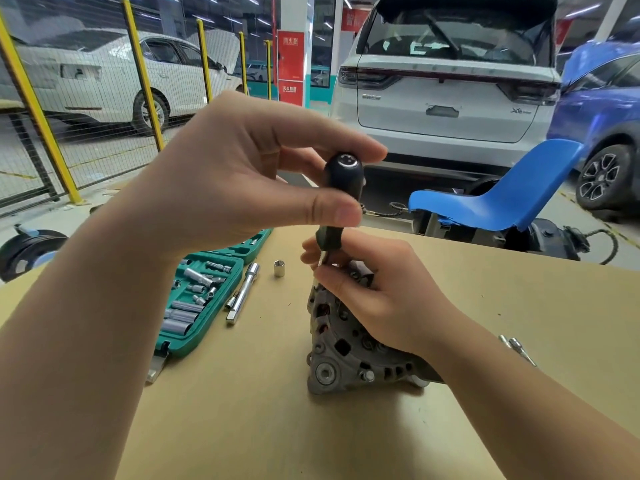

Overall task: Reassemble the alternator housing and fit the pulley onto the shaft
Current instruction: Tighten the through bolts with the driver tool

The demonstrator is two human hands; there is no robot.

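Note:
The grey alternator (346, 344) stands on edge in the middle of the tan table (242, 410), its vented housing facing me. A black-handled screwdriver (341, 181) stands upright over its top. My left hand (242, 181) pinches the handle's rounded top between thumb and fingers. My right hand (377, 289) rests on top of the alternator, its fingertips pinching the metal shaft of the screwdriver low down. The tip and the screw are hidden by my fingers. No pulley shows.
A green socket set case (204, 296) lies open at the left, a chrome extension bar (242, 292) and a loose socket (279, 267) beside it. Two small bits (517, 348) lie at the right. A blue chair (502, 192) and parked cars stand beyond the table.

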